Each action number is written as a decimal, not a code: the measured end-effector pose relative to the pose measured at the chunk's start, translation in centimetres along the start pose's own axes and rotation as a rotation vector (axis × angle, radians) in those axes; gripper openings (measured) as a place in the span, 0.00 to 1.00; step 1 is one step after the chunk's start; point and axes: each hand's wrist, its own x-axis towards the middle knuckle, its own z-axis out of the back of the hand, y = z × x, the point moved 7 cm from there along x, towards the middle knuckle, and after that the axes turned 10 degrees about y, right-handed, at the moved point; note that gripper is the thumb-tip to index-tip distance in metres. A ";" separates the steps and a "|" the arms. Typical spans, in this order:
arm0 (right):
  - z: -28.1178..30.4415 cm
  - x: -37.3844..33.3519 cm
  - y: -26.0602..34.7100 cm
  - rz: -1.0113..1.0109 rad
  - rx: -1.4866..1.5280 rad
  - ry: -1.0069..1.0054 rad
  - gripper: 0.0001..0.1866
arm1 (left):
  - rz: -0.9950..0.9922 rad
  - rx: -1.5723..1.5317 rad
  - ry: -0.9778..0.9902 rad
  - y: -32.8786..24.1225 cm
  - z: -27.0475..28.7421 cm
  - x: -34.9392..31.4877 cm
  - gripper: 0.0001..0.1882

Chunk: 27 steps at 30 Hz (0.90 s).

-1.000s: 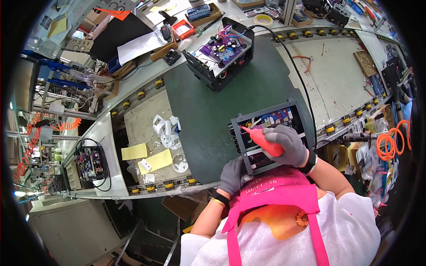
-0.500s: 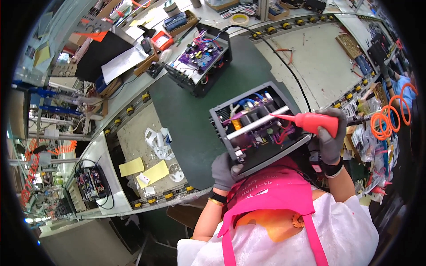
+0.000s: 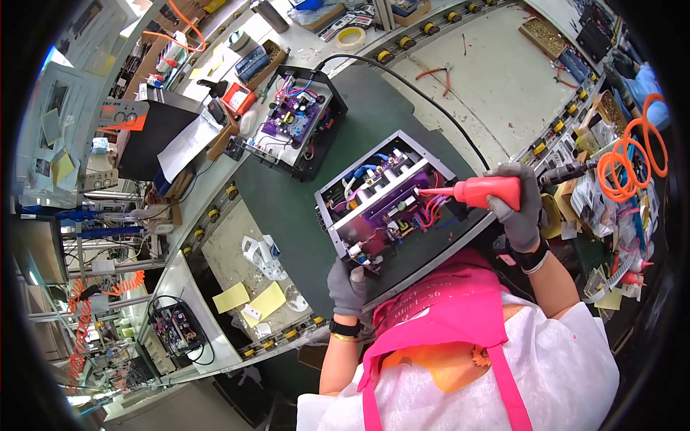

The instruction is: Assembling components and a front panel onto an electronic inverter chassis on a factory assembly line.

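Green board (image 3: 280, 226): lies across the roller line (image 3: 430, 28); an open black chassis (image 3: 296, 122) stands at its far side, and a grey-framed chassis (image 3: 381, 194) is over its right part, contact beneath hidden.
Left pale panel (image 3: 226, 248): adjoins the green board's left; bears two yellow sheets (image 3: 231, 297) and crumpled clear plastic (image 3: 262, 258).
Right pale panel (image 3: 496, 79): extends right of the green board; bears orange-handled pliers (image 3: 445, 77).
White panel (image 3: 221, 337): farther left of the green board; bears another open unit (image 3: 172, 325).
Side bench (image 3: 309, 44): beyond the green board; bears a tape roll (image 3: 351, 46).
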 end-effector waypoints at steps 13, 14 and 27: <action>-0.3 0.3 -0.6 0.029 -0.012 0.039 0.23 | 0.005 -0.016 -0.005 0.0 -0.1 0.0 0.37; -0.5 0.3 -0.5 0.035 -0.005 0.066 0.23 | 0.005 -0.035 0.004 0.1 -0.1 0.0 0.37; 0.9 0.0 -1.6 -0.094 0.193 -0.079 0.23 | 0.023 -0.048 -0.030 0.2 -0.2 -0.1 0.36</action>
